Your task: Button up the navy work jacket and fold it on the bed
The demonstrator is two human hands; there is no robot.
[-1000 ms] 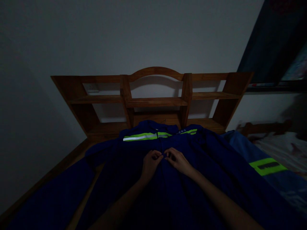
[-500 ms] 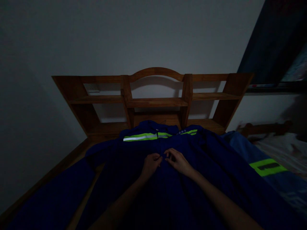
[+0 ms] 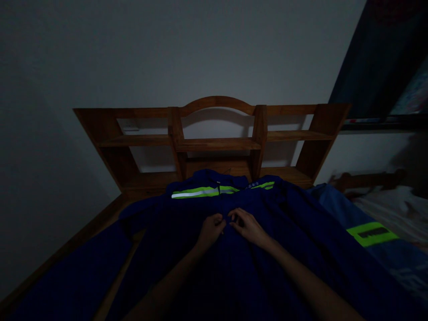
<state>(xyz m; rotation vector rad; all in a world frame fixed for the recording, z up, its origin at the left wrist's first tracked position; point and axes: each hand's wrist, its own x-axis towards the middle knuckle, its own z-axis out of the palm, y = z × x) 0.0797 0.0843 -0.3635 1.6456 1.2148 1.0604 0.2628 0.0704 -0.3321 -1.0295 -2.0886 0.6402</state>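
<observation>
A dark blue work jacket (image 3: 200, 258) with yellow-green and silver reflective bands lies spread front up, its collar toward the headboard. My left hand (image 3: 211, 229) is closed in a pinch on the jacket's front, near the middle line below the chest band. Just to its right, my right hand (image 3: 245, 225) has its fingers curled and thumb drawn in, gripping the cloth at the same front. A small gap separates the two hands. Darkness hides what exactly lies between the fingertips, such as a button or the edge of the placket.
A wooden headboard (image 3: 217, 143) with open shelves stands behind the collar, against a pale wall (image 3: 200, 53). On the right lies a lighter blue garment (image 3: 344, 209) with a yellow-green band, beside whitish cloth (image 3: 397, 205). A dark curtain (image 3: 371, 58) hangs at the upper right.
The view has shifted very slightly. Both hands stay at nearly the same spot on the jacket's front, with only slight finger movement.
</observation>
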